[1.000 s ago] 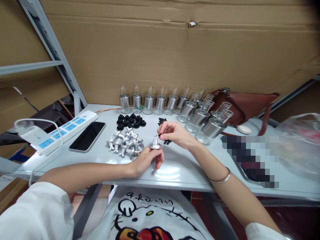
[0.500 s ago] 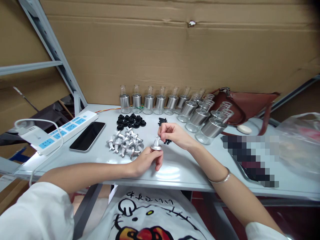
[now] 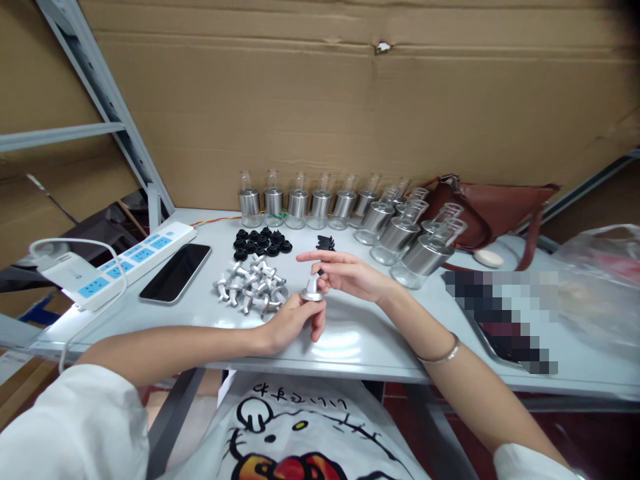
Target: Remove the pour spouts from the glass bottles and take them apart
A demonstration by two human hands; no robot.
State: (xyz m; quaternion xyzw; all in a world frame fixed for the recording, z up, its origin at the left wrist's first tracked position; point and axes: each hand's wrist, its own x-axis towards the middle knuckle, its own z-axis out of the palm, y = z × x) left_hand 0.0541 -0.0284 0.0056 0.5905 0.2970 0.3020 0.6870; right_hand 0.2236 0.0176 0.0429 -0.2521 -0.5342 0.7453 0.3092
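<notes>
My left hand grips a silver bottle pourer spout by its round base, with the spout upright. Over it, my right hand has its thumb and a finger closed at the spout's tip on a small black piece, mostly hidden by the fingers; its index finger reaches out to the left. A heap of similar silver pourer spouts lies left of my hands. Behind that heap are several black ribbed stoppers. Small black pieces form a little pile just beyond my right hand.
Glass bottles with steel sleeves line the back and right of the grey table. On the left lie a phone and a power strip. A brown bag and a plastic bag are at the right.
My right hand has come slightly down at the spout's tip, and its index finger has stretched out leftward. The left hand and the spout have stayed in place.
</notes>
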